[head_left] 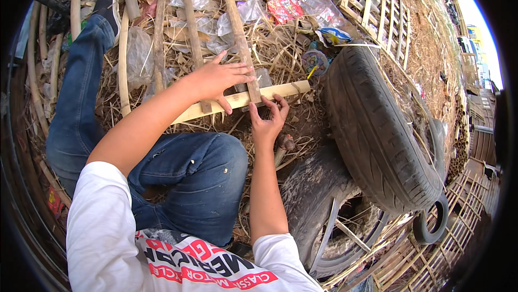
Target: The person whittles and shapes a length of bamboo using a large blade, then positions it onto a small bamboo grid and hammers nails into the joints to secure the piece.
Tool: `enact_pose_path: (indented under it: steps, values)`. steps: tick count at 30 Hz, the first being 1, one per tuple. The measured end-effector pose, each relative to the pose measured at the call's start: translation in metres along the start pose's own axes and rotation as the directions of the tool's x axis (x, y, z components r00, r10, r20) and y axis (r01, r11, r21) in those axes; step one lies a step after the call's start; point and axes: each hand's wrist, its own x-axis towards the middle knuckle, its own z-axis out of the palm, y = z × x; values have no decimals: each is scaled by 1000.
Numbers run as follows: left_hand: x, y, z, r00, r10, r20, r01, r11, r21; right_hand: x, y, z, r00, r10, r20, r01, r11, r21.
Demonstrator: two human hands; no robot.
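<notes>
head: lh (225, 80) spread, rh (268, 122) part-open, both touching slat (236, 25)

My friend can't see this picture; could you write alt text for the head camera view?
A person's left hand and right hand are at a brown wooden strip, near where it crosses a pale slat. The person wears a white T-shirt and blue jeans; straw and plastic bags lie around, with tires at the right.

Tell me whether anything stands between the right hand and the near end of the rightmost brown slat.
Nothing visible does: the right hand is right at that end of the brown slat, where it overlaps the pale strip. The left hand reaches over the slat farther up, and the tires are off to the right.
</notes>
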Motion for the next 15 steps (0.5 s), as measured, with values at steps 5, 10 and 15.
enact_pose_path:
  steps: [5, 10, 15]
  values:
    - [-7, 5, -5, 999, -5, -43, 8, 998, 65, 2, -9, -4, 993, -115, -4, 115, 989, -93]
    - [-29, 22, -24, 993, -40, -115, 51, 994, 100, -15, -46, -29, 993, -89, -74, 77, 987, -143]
    - [-79, 44, -42, 973, -100, -206, 120, 989, 89, -69, -78, -64, 998, -16, -68, 0, 976, -216]
